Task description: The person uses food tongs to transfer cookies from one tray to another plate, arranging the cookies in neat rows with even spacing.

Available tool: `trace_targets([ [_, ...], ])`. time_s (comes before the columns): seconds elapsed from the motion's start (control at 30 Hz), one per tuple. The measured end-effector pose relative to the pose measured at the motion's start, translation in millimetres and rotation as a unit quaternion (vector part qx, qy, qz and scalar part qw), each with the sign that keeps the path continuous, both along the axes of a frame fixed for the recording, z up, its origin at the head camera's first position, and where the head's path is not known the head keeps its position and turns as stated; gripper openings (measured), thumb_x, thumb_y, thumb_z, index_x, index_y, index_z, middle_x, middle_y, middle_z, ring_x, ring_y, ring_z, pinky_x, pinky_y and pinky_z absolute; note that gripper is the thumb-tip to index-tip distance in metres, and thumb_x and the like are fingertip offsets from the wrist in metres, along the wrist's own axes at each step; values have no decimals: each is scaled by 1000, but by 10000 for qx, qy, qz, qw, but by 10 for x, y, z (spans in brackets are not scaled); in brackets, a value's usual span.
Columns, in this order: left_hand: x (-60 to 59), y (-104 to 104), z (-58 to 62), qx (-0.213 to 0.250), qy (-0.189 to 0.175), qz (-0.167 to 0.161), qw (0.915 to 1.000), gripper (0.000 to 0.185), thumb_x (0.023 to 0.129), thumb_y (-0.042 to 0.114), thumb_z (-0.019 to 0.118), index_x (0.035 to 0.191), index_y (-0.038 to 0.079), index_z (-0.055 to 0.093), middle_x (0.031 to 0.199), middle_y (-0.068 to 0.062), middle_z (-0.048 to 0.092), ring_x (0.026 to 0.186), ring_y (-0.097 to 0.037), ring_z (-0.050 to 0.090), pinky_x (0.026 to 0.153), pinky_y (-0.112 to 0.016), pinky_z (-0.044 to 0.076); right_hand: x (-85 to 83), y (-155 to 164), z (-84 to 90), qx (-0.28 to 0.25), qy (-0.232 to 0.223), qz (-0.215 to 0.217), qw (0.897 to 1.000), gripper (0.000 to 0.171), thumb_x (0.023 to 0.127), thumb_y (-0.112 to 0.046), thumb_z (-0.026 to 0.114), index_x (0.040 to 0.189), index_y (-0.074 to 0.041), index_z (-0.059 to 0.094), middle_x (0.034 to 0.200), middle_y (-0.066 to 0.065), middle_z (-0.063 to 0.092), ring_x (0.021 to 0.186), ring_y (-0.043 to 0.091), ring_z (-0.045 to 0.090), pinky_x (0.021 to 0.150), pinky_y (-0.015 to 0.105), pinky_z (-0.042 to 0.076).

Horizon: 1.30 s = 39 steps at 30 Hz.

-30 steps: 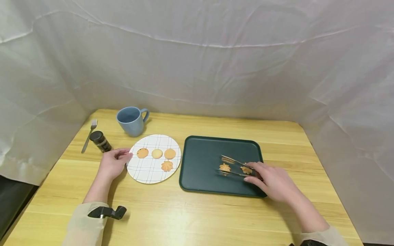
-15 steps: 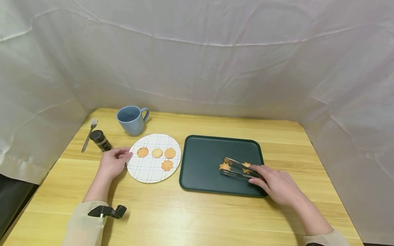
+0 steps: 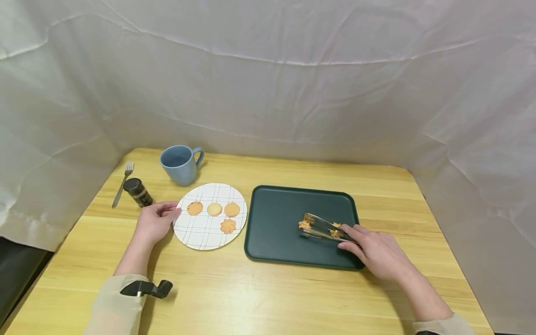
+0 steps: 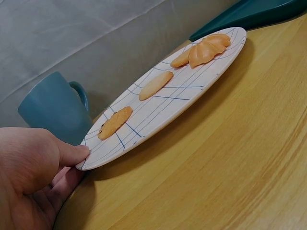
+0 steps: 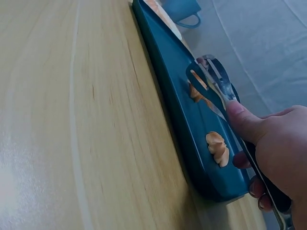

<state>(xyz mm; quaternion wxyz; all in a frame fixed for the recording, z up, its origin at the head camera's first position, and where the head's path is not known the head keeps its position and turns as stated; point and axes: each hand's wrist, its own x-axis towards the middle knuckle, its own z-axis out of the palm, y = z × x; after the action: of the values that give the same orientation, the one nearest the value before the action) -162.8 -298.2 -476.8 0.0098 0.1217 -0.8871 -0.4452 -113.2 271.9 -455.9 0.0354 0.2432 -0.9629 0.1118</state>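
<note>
Step in hand, as I read it: picking a flower-shaped cookie [image 3: 304,224] off the dark green tray [image 3: 276,218] with metal tongs [image 3: 322,234]; right hand [image 3: 374,251] grips the tongs, thumb on one arm, fingers on the other; arms stand apart, tips either side of that cookie, toward the tray's right half; can't tell whether both tips touch it, or whether it's off the tray.

Second flower-shaped cookie [image 5: 218,148] lies on the tray nearer the right hand, between the tongs' arms as the head view shows it.

Left hand [image 3: 155,222] pinches the left rim of the checked plate [image 3: 197,232], thumb on top, fingers below; plate carries three round cookies [image 3: 214,209] in a row, plus one flower-shaped cookie [image 3: 228,226] just in front of the rightmost.

Next move, my judgement: squeeze evenly, enough to hold but not crack it; lift straight up so the arms clear the second cookie; then carry left over the tray rim to the plate; the bare spot left of the plate's flower cookie looks like the natural landing; left hand should keep the plate steady.
</note>
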Motion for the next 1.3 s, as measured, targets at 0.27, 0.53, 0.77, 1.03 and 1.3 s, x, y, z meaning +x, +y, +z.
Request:
trace_targets([
  [0.27, -10, 8, 15, -16, -52, 37, 10000, 42, 106, 28, 67, 135, -2, 68, 123, -20, 72, 110, -29, 66, 83, -24, 50, -9, -4, 32, 19, 56, -4, 10000, 56, 105, -51, 63, 146, -13, 65, 132, 15, 70, 96, 34, 75, 77, 52, 58],
  [0.53, -4, 3, 3, -6, -21, 18, 10000, 42, 106, 27, 67, 135, -3, 68, 123, -21, 72, 109, -29, 66, 81, -20, 49, -25, -18, 73, 8, 101, 60, 9999, 58, 103, -51, 65, 145, -11, 67, 129, 15, 71, 91, 33, 75, 70, 48, 57],
  [0.77, -2, -5, -3, -9, -6, -42, 10000, 42, 106, 26, 67, 136, -3, 68, 124, -22, 71, 111, -30, 67, 80, -18, 49, -61, -92, 120, 80, 199, 230, 9995, 54, 102, -52, 67, 143, -17, 68, 97, -8, 64, 62, 6, 51, 53, 28, 40],
  [1.03, 5, 1, 6, -9, 42, -66, 10000, 41, 106, 24, 67, 135, -4, 68, 124, -23, 71, 111, -31, 67, 79, -16, 49, -98, -206, 174, 18, 277, 407, 9988, 53, 100, -50, 69, 142, -18, 69, 85, -15, 49, 59, 2, 40, 51, 24, 32],
  [1.3, 14, 5, 19, -30, 16, -80, 10000, 42, 107, 25, 66, 136, -4, 67, 126, -23, 71, 114, -32, 67, 81, -17, 49, -132, -344, 222, -6, 372, 500, 9981, 51, 99, -51, 70, 141, -22, 69, 84, -16, 47, 56, 2, 37, 50, 25, 30],
])
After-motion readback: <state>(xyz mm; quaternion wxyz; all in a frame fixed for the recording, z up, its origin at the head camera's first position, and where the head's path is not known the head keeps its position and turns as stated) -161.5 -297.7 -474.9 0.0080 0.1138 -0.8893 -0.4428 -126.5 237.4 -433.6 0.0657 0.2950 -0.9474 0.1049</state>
